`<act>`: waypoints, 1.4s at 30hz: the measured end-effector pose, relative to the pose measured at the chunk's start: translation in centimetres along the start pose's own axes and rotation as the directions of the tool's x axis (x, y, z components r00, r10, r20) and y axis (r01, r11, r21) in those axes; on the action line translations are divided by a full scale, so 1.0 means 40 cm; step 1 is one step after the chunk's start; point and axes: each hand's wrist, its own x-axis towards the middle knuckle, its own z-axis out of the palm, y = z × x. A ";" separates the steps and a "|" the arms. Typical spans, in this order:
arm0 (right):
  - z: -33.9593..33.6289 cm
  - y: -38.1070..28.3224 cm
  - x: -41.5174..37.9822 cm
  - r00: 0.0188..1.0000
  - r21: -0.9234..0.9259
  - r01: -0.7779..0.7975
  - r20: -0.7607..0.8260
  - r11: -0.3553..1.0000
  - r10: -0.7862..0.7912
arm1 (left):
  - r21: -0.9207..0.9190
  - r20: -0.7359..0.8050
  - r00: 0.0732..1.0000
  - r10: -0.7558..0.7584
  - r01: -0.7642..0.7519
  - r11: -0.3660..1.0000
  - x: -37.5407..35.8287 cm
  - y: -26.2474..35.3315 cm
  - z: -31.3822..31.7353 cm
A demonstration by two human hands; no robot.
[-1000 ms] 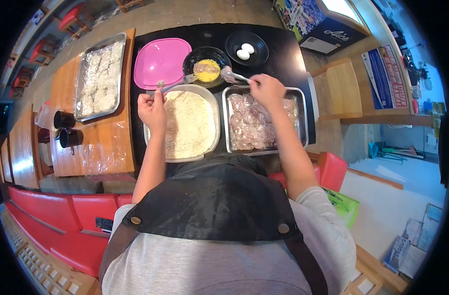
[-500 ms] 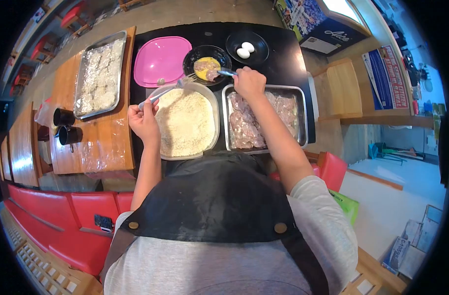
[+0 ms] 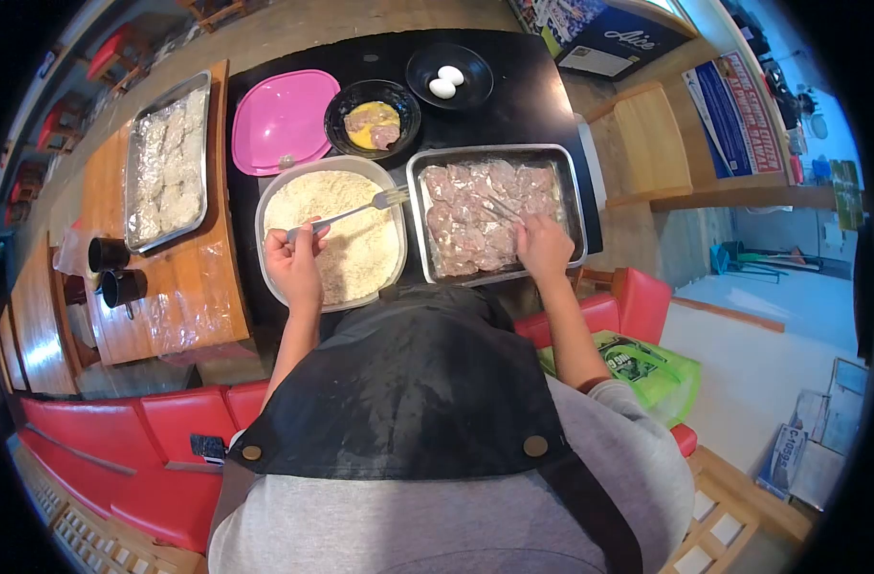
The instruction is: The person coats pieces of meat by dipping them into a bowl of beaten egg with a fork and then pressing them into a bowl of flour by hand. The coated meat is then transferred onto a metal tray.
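Observation:
My left hand (image 3: 296, 262) is closed on the handle of a fork (image 3: 346, 216), whose tines point right, above the rim of a tub of pale breadcrumbs (image 3: 298, 196). At the right, my right hand (image 3: 546, 247) pinches a slim metal utensil (image 3: 501, 209) over a metal tray (image 3: 573, 177) of raw meat pieces (image 3: 465, 230). Its working end is too small to tell its kind. Beyond the tub, a black bowl (image 3: 413, 120) holds yellow beaten egg (image 3: 362, 140) with meat in it.
A pink lid (image 3: 282, 120) lies left of the egg bowl. Two white eggs (image 3: 444, 84) sit in a black dish (image 3: 480, 69). On the wooden table at left are a tray of crumb-coated pieces (image 3: 169, 153) and two black mugs (image 3: 121, 287). A green bag (image 3: 647, 368) is at lower right.
My right hand has moved from the egg bowl back to the meat tray; a meat piece stays in the egg. My left hand's fork has swung right, over the crumbs. The view has shifted.

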 end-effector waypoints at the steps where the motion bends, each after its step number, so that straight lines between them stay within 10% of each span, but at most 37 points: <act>1: 0.003 0.000 -0.025 0.998 -0.037 0.027 -0.047 0.999 -0.029 | 0.011 0.017 1.000 -0.015 0.014 1.000 -0.006 -0.004 0.000; 15: 0.094 0.001 -0.123 0.981 -0.140 -0.032 -0.196 0.990 0.004 | 0.031 0.079 0.996 -0.036 0.034 0.999 -0.041 -0.004 -0.008; 23: 0.116 0.033 -0.106 0.903 -0.002 -0.429 0.004 0.903 0.429 | -0.009 0.112 0.992 -0.057 0.058 0.998 -0.043 -0.014 -0.006; 27: 0.065 0.026 -0.083 0.914 0.044 -0.406 0.027 0.913 0.405 | -0.007 0.106 0.992 -0.063 0.064 0.998 -0.037 -0.016 -0.008; 32: 0.057 0.017 -0.078 0.988 0.000 0.027 -0.155 1.000 -0.026 | -0.028 0.139 0.988 -0.072 0.077 0.997 -0.035 -0.024 0.001; 42: 0.100 0.016 -0.090 0.979 -0.076 -0.132 -0.166 0.988 0.118 | -0.002 0.134 0.987 -0.089 0.090 0.996 -0.032 -0.030 0.005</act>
